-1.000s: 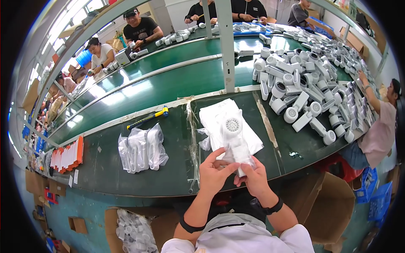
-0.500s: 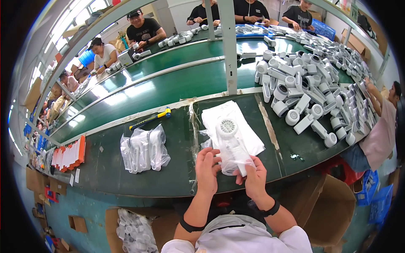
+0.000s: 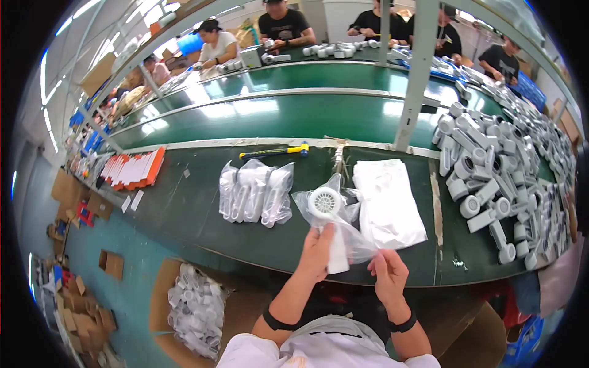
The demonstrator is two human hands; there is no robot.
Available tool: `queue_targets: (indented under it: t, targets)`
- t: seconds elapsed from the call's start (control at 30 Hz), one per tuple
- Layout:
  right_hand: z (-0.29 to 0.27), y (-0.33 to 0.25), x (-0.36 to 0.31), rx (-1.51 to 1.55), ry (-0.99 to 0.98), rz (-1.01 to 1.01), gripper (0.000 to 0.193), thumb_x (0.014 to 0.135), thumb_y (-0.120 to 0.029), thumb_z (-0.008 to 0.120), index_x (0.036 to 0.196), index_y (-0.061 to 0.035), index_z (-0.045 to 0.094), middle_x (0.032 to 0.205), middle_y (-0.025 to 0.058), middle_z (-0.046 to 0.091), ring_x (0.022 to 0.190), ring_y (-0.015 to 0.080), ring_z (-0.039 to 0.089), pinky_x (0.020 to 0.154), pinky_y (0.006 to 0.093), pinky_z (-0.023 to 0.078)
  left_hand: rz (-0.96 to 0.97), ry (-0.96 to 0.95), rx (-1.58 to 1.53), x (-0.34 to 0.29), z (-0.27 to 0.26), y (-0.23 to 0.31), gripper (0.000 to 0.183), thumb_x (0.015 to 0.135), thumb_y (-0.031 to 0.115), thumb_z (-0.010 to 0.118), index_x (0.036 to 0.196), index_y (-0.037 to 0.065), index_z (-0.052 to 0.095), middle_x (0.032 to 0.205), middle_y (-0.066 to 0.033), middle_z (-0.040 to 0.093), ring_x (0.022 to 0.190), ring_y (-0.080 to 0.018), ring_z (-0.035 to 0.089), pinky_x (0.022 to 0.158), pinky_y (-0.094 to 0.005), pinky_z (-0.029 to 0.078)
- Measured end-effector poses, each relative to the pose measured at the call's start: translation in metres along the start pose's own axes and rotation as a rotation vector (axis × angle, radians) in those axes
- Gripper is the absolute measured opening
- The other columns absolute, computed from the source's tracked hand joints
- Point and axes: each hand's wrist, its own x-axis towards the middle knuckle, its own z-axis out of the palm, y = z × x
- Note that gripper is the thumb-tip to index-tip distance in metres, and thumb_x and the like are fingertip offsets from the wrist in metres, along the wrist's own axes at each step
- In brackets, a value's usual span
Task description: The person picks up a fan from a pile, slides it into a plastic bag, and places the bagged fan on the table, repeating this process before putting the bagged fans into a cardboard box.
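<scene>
White plastic fan with a round, slotted head (image 3: 324,202) is over the dark green table (image 3: 178,221). Writing on a black shirt (image 3: 285,27) is too blurry to read. The left hand (image 3: 315,253) holds the fan's handle (image 3: 338,259); the right hand (image 3: 390,270) pinches a clear plastic bag (image 3: 359,243).

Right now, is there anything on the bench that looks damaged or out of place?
Yes: the beige strip right of the white stack has ragged edges, so it looks worn. A small shiny scrap lies nearby, apart from the device pile.
</scene>
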Motion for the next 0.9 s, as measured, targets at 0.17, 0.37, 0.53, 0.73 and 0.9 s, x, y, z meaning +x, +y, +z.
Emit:
queue_targets:
  t: [0.17,0.37,0.53,0.73,0.9]
  targets:
    - [-0.012,0.013,-0.005,-0.058,-0.115,0.241,0.017,0.092,-0.009,0.062,0.105,0.0022,0.065,0.08,0.0028,0.066,0.068,0.0056,0.058,0.06,0.0197,0.047,0.417,0.376,0.235,0.005,-0.09,0.049,0.035,0.095,0.028,0.054,0.119,0.003,0.052,0.09,-0.0075,0.062,0.072,-0.0166,0.063,0.057,-0.0315,0.054]
    - [-0.02,0.036,-0.006,-0.332,-0.116,0.127,0.015,0.089,-0.012,0.067,0.095,0.0026,0.068,0.072,0.0034,0.064,0.061,0.0048,0.054,0.055,0.0203,0.045,0.631,0.743,0.88,0.008,-0.203,0.147,0.042,0.084,0.017,0.062,0.122,-0.001,0.053,0.106,-0.0145,0.064,0.094,-0.0251,0.062,0.084,-0.0363,0.048]
    - [-0.018,0.033,-0.007,-0.389,-0.129,0.038,0.015,0.091,-0.011,0.064,0.095,0.0034,0.066,0.072,0.0018,0.064,0.06,0.005,0.054,0.055,0.0201,0.044,0.541,0.889,1.197,0.061,-0.279,0.162,0.047,0.084,0.028,0.062,0.123,0.002,0.055,0.114,-0.0214,0.063,0.106,-0.0368,0.061,0.089,-0.0419,0.046]
    - [-0.012,0.031,-0.008,-0.479,-0.072,-0.072,0.015,0.09,-0.012,0.067,0.089,0.0031,0.066,0.066,0.0013,0.06,0.057,0.0044,0.05,0.053,0.0212,0.042,0.426,0.847,1.345,0.098,-0.271,0.157,0.052,0.083,0.04,0.062,0.121,0.004,0.059,0.113,-0.0241,0.064,0.108,-0.0389,0.06,0.09,-0.0425,0.047]
    - [-0.01,0.03,-0.008,-0.507,-0.063,-0.089,0.012,0.087,-0.011,0.068,0.085,0.0002,0.066,0.065,0.009,0.06,0.052,0.0138,0.056,0.051,0.026,0.044,0.663,1.144,1.466,0.099,-0.262,0.159,0.065,0.082,0.05,0.064,0.13,0.008,0.052,0.129,-0.0195,0.055,0.124,-0.0383,0.048,0.099,-0.0429,0.041]
